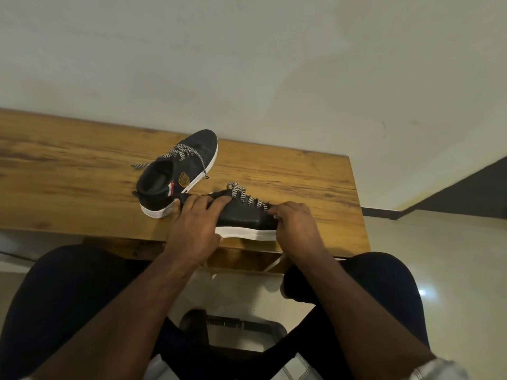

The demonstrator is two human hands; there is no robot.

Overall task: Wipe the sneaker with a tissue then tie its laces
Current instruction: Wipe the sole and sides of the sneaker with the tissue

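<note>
Near sneaker (244, 218) lying at table (82, 171) front edge. Left hand (196, 223) gripping its heel end, right hand (295, 226) curling fingers over toe. Second sneaker (178, 171) sitting behind.

Setting: domestic interior, likely a home room. Evidence: wooden table (82, 171) with laminate grain, set against a plain off-white painted wall (247, 64); beneath and right of the table, glossy pale tiled floor (439, 256) with dark skirting (384, 212); below the table's near edge, a black stool (233, 327).
</note>
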